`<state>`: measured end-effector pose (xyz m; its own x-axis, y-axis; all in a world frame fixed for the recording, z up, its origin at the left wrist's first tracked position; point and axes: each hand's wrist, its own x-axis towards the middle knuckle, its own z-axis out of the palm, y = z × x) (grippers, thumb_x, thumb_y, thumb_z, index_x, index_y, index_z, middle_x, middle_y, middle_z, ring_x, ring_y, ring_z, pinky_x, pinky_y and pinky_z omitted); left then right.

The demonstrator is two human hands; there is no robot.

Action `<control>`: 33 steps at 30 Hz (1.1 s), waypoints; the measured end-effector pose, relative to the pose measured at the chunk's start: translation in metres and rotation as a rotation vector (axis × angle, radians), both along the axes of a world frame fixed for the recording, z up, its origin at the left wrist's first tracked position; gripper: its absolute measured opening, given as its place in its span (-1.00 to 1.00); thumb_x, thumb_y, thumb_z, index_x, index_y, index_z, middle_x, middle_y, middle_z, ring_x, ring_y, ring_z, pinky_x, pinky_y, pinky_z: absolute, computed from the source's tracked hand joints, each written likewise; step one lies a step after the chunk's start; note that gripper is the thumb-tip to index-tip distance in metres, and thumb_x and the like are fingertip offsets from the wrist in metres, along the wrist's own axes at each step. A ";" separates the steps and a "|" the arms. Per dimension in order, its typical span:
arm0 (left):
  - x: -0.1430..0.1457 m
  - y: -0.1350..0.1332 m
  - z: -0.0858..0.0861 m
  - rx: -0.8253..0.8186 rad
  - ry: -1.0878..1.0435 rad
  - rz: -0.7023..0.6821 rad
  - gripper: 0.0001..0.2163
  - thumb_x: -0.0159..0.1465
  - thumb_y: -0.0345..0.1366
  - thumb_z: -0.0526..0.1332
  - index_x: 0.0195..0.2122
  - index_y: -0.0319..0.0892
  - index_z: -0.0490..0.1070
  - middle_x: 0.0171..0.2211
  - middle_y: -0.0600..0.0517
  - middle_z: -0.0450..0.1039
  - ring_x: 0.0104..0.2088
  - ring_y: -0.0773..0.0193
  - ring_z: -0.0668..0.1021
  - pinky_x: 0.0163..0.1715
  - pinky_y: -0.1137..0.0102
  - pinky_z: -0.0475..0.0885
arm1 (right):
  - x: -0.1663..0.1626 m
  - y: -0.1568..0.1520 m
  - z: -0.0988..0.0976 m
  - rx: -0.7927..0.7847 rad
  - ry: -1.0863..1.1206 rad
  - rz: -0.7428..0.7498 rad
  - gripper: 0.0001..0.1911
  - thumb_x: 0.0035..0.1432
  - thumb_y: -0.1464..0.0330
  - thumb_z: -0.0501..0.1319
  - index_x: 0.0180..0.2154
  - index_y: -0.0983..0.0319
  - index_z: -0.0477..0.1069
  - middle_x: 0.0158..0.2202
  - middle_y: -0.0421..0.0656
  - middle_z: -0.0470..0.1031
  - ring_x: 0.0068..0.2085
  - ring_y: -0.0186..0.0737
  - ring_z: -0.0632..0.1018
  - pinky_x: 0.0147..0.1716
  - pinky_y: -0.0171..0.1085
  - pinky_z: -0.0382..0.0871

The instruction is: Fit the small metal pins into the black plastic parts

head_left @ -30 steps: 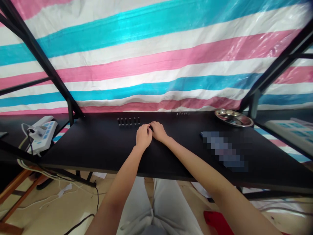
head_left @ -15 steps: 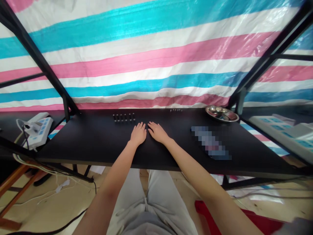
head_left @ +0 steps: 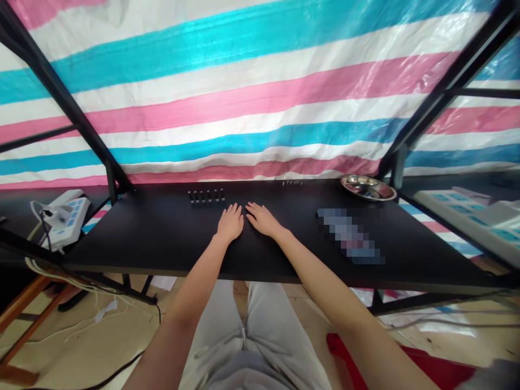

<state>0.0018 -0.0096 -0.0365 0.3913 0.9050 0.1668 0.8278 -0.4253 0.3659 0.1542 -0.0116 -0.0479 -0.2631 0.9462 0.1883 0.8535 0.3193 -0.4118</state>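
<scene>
My left hand (head_left: 231,222) lies flat and open on the black table (head_left: 162,238), palm down, holding nothing. Beside it, a small gap away, my right hand (head_left: 262,219) rests the same way, fingers stretched forward. Just beyond my left hand stands a row of several small dark cylinders (head_left: 209,196) with pale ends; what they are I cannot make out. Several tiny metallic pieces (head_left: 291,183) line the back edge, past my right hand. A long blurred-out bluish object (head_left: 349,237), perhaps with a screen, lies to the right of my right hand.
A shiny round metal plate (head_left: 368,188) sits at the back right corner. White power strips (head_left: 67,222) with a plug and cables lie at the left; a similar white-and-blue strip (head_left: 467,216) is at the right. Black metal frame bars (head_left: 81,122) slope up at both sides before a striped sheet (head_left: 244,103).
</scene>
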 end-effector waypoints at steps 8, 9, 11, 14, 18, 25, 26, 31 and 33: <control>0.000 0.000 0.002 0.002 -0.002 0.001 -0.58 0.28 -0.30 -0.09 0.16 -0.25 0.17 0.20 -0.17 0.09 0.23 0.07 0.12 0.18 0.13 -0.01 | 0.000 -0.002 0.003 -0.010 0.003 0.010 -0.55 0.21 0.30 -0.05 0.12 0.23 0.21 0.21 -0.03 0.13 0.23 -0.12 0.14 0.16 0.01 -0.03; 0.000 0.000 0.002 0.001 0.005 -0.001 -0.57 0.28 -0.30 -0.10 0.16 -0.26 0.17 0.21 -0.17 0.09 0.23 0.07 0.12 0.18 0.13 -0.01 | 0.001 -0.004 0.006 0.007 -0.008 -0.015 -0.56 0.20 0.31 -0.04 0.11 0.22 0.23 0.21 -0.02 0.14 0.22 -0.10 0.15 0.15 0.02 -0.01; 0.000 0.000 0.003 0.006 0.026 -0.002 -0.57 0.28 -0.29 -0.11 0.16 -0.28 0.16 0.21 -0.17 0.08 0.23 0.07 0.12 0.19 0.14 -0.01 | 0.004 -0.010 0.014 0.083 -0.045 -0.132 -0.57 0.16 0.34 0.00 0.07 0.24 0.27 0.20 0.01 0.14 0.20 -0.04 0.17 0.13 0.07 -0.01; -0.001 0.000 0.003 0.011 0.047 -0.001 -0.57 0.29 -0.29 -0.12 0.17 -0.27 0.16 0.21 -0.15 0.07 0.23 0.08 0.12 0.19 0.16 0.00 | 0.015 -0.022 0.029 0.235 -0.046 -0.410 -0.56 0.15 0.36 -0.02 0.07 0.29 0.24 0.22 0.04 0.08 0.21 0.02 0.12 0.11 0.16 -0.06; -0.001 -0.001 0.004 0.010 0.051 0.007 -0.57 0.29 -0.29 -0.11 0.17 -0.23 0.16 0.21 -0.13 0.08 0.23 0.10 0.13 0.18 0.15 0.01 | 0.040 -0.041 0.035 0.202 -0.023 -0.689 -0.45 0.15 0.21 -0.03 0.13 0.32 0.13 0.24 0.13 -0.02 0.21 0.17 0.04 0.02 0.33 -0.08; -0.002 0.000 0.001 -0.006 -0.085 0.004 -0.60 0.26 -0.31 -0.05 0.11 -0.21 0.23 0.20 -0.15 0.11 0.22 0.06 0.14 0.19 0.13 -0.01 | 0.081 -0.059 0.020 0.024 0.043 -0.879 -0.33 0.12 0.03 -0.09 0.14 0.29 0.12 0.23 0.18 -0.04 0.17 0.26 0.09 -0.07 0.36 0.02; -0.002 0.000 0.001 -0.009 -0.122 0.006 -0.61 0.25 -0.32 -0.03 0.09 -0.21 0.26 0.19 -0.16 0.13 0.22 0.05 0.15 0.19 0.13 -0.01 | 0.084 -0.058 0.021 0.018 0.049 -0.891 -0.34 0.11 0.03 -0.07 0.14 0.30 0.13 0.23 0.19 -0.03 0.16 0.27 0.11 -0.07 0.35 0.04; -0.003 0.002 0.001 -0.016 -0.509 0.068 -0.79 0.13 -0.38 0.14 -0.22 -0.17 0.46 -0.02 -0.15 0.39 0.08 0.06 0.34 0.14 0.16 0.08 | 0.073 -0.044 0.031 0.208 0.035 -0.708 -0.45 0.12 0.16 0.00 0.07 0.33 0.22 0.17 0.16 0.13 0.13 0.17 0.20 -0.01 0.20 0.10; -0.003 0.004 0.005 0.003 -0.740 0.145 -0.89 0.09 -0.39 0.17 -0.38 -0.14 0.47 -0.20 -0.10 0.47 -0.06 0.11 0.44 0.07 0.22 0.18 | 0.056 -0.031 0.034 0.239 0.101 -0.506 -0.56 0.12 0.22 0.02 -0.01 0.28 0.31 0.04 0.08 0.32 0.04 0.05 0.33 -0.03 0.03 0.21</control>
<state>-0.0015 -0.0060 -0.0313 0.0527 0.9382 0.3421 0.4140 -0.3323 0.8474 0.2106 -0.0429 -0.0138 0.2421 0.8778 0.4133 0.8846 -0.0247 -0.4657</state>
